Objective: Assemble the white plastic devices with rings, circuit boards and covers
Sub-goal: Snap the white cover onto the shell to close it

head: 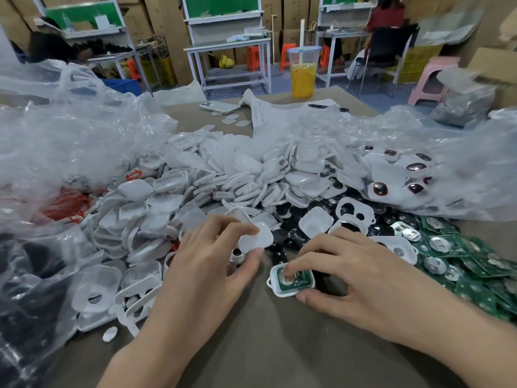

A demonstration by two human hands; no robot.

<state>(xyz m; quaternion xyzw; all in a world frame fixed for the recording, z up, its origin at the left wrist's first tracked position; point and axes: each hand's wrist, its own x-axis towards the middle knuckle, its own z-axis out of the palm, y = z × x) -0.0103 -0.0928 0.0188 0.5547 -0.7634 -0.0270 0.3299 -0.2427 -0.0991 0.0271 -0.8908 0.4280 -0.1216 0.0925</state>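
on brown table [265,345], boxes [293,12] behind, left grip [207,264] pinches cover [257,239], right grip [361,278] clasps board-filled shell [293,285]

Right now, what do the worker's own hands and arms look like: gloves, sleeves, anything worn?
Both are bare. The left hand and right hand wear no gloves, and no ring, watch or wristband shows. The left forearm and right forearm are uncovered to the frame's edge, so no sleeve is in view. The nails that show look short.
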